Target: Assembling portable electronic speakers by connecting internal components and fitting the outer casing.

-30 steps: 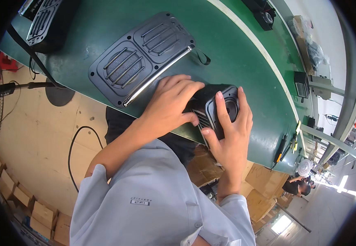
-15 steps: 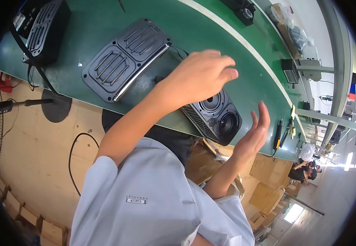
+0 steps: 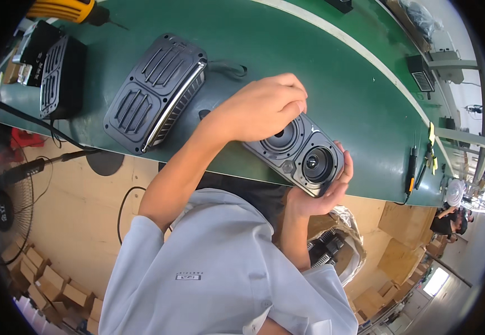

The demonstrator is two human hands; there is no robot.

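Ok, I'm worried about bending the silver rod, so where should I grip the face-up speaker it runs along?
Probably the speaker is best gripped by its far end and near end, from above: it lies grille side up, both ends uncovered, while the silver rod runs along its right long edge.

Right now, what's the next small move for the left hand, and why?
I'd probably lift the left hand clear of the speaker: it hides part of one driver, so that side can't be fully checked, while the right hand cups the other end and could likely steady it.
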